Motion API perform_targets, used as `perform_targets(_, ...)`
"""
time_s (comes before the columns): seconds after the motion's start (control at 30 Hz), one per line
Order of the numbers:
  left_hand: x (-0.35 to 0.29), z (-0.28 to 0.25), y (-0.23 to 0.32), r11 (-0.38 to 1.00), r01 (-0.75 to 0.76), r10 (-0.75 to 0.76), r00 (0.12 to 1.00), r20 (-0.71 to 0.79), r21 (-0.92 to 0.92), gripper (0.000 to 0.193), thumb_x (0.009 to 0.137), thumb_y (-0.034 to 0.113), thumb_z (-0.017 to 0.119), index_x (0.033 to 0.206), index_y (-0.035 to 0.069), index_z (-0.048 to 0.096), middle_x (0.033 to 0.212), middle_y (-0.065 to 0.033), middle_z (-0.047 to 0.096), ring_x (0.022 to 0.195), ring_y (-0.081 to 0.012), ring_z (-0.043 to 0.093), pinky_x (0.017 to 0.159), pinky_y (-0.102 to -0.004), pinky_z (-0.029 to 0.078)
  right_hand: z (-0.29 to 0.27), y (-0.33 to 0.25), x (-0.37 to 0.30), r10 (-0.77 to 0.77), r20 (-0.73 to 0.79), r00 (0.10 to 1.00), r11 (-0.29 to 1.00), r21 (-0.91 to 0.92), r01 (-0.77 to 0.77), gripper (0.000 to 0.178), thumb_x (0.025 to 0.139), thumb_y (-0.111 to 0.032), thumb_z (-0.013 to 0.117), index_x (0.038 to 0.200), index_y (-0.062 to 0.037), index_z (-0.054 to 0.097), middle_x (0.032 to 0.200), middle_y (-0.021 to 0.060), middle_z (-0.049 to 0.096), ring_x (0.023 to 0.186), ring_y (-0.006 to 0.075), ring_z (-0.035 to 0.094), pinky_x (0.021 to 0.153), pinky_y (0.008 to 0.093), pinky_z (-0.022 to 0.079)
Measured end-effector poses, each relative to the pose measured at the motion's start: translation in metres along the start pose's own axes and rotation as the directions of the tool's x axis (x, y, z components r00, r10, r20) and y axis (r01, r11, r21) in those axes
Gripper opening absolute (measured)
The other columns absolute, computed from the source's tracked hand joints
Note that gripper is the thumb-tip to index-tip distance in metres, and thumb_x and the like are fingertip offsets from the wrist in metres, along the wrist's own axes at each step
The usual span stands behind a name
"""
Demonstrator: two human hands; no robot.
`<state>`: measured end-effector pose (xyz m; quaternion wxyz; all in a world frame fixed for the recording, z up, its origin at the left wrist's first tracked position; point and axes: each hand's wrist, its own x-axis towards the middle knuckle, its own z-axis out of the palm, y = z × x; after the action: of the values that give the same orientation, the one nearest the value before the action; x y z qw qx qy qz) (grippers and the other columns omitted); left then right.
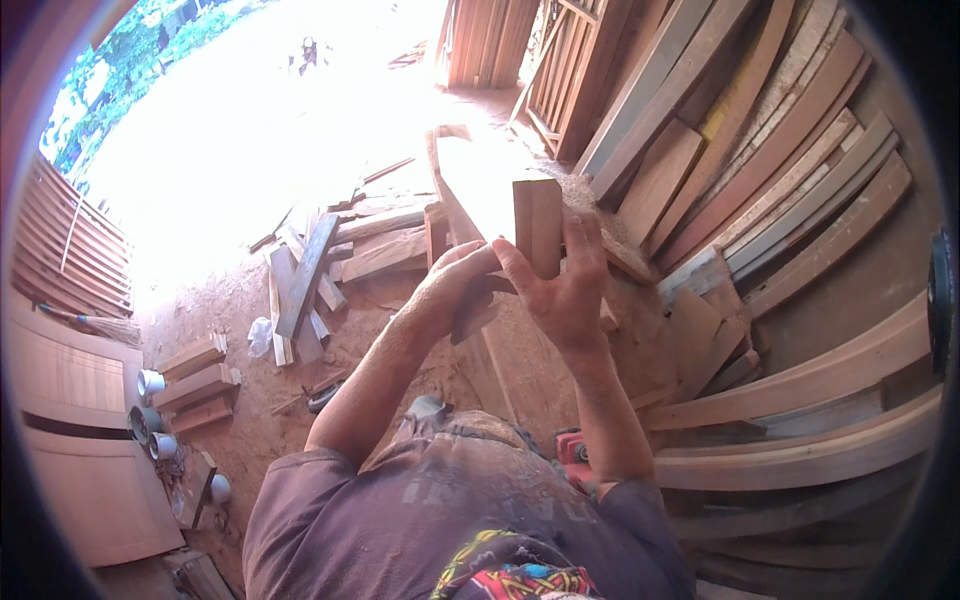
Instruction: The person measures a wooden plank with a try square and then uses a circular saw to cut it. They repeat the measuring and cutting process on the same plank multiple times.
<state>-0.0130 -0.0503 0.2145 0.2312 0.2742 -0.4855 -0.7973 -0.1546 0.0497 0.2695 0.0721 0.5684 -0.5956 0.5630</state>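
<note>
In the head view, the right hand (pixel 565 298) is clamped on the near part of a brown, squared wooden block (pixel 543 225), thumb at its left side and fingers along its right. The left hand (pixel 462 275) is just beside, its fingertips close to that thumb; whether it grips anything cannot be told. The block stands out ahead of a dull purple short-sleeved shirt (pixel 400 520). Rough brown and grey wooden offcuts (pixel 307 275) lie leftward on the dusty reddish-brown floor (pixel 210 310).
</note>
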Motion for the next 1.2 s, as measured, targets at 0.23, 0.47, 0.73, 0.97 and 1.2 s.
perform_targets(0.23,-0.003,-0.005,-0.002,0.999,0.001,0.0,1.0,0.019,-0.053,0.047,0.106,0.046,0.067,0.126,0.003,0.066,0.102,-0.0073,0.073,0.069,-0.0052,0.057,0.055,-0.0228,0.045,0.001,-0.001,-0.001,-0.003,-0.006,1.0,1.0,0.013,0.003,0.055,0.084,-0.023,0.093,0.128,0.0009,0.068,0.114,0.0145,0.065,0.105,0.0292,0.068,0.092,0.0437,0.057)
perform_targets(0.47,-0.003,-0.024,-0.015,0.989,-0.016,0.02,0.999,0.027,-0.146,0.033,0.109,0.037,0.066,0.119,0.005,0.067,0.086,0.0,0.067,0.06,-0.0034,0.054,0.05,-0.0217,0.044,0.01,-0.011,-0.004,-0.046,-0.018,0.999,0.999,0.025,0.047,0.061,0.083,-0.026,0.095,0.13,0.0016,0.067,0.114,0.0146,0.065,0.102,0.0293,0.067,0.09,0.0426,0.057)
perform_targets(0.73,-0.007,-0.026,-0.01,0.987,-0.02,0.026,0.999,0.036,-0.159,0.029,0.11,0.036,0.065,0.115,0.008,0.067,0.079,0.0029,0.063,0.059,-0.0039,0.054,0.048,-0.0226,0.045,0.015,-0.011,-0.003,-0.039,-0.03,0.999,0.998,0.041,0.04,0.065,0.082,-0.029,0.096,0.13,0.0021,0.065,0.113,0.015,0.064,0.102,0.0302,0.067,0.09,0.043,0.057)
perform_targets(0.97,-0.041,-0.032,-0.003,0.998,0.039,-0.036,0.998,-0.054,0.055,0.043,0.112,0.043,0.061,0.132,0.004,0.066,0.107,-0.0054,0.073,0.079,-0.0099,0.066,0.064,-0.0254,0.053,0.009,-0.009,-0.029,-0.018,0.011,1.0,0.999,-0.042,0.018,0.06,0.081,-0.023,0.093,0.127,0.0027,0.062,0.11,0.0189,0.063,0.1,0.0364,0.066,0.088,0.046,0.056)
perform_targets(1.2,-0.087,-0.15,-0.152,0.853,0.039,-0.366,0.757,-0.542,-0.521,0.048,0.114,0.051,0.049,0.13,0.006,0.056,0.107,-0.0124,0.07,0.081,-0.0232,0.066,0.07,-0.0418,0.06,-0.018,0.033,-0.202,0.484,0.134,0.865,0.872,-0.162,-0.463,0.068,0.077,-0.02,0.087,0.136,-0.0002,0.06,0.124,0.0266,0.062,0.117,0.0492,0.064,0.101,0.0549,0.054)
